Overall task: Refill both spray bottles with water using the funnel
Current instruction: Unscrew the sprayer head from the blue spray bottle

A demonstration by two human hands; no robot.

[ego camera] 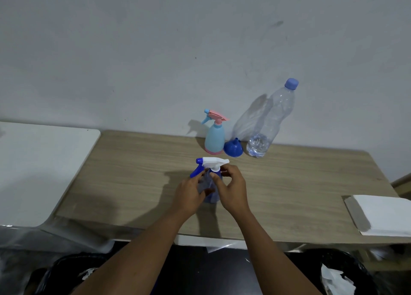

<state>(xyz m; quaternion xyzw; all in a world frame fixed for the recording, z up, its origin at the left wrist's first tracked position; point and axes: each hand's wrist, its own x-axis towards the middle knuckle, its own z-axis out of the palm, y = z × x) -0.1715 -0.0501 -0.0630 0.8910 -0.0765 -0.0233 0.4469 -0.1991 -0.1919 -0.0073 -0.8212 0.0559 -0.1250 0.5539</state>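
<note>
A translucent blue spray bottle (210, 186) with a white head and blue trigger stands upright mid-table. My left hand (189, 191) wraps its body from the left. My right hand (231, 188) has its fingers pinched at the white collar under the spray head. Behind it stands a light-blue spray bottle (214, 139) with a pink base and pink head. To its right a blue funnel (233, 147) lies upside down on the table. A large clear water bottle (270, 121) with a blue cap stands next to the funnel, holding only a little water at the bottom.
The wooden table (133, 172) runs to the wall. A white surface (40, 167) adjoins it at the left. White sheets on cardboard (382, 214) lie at the right front corner. Dark bags with paper (338, 277) sit below the table's front edge.
</note>
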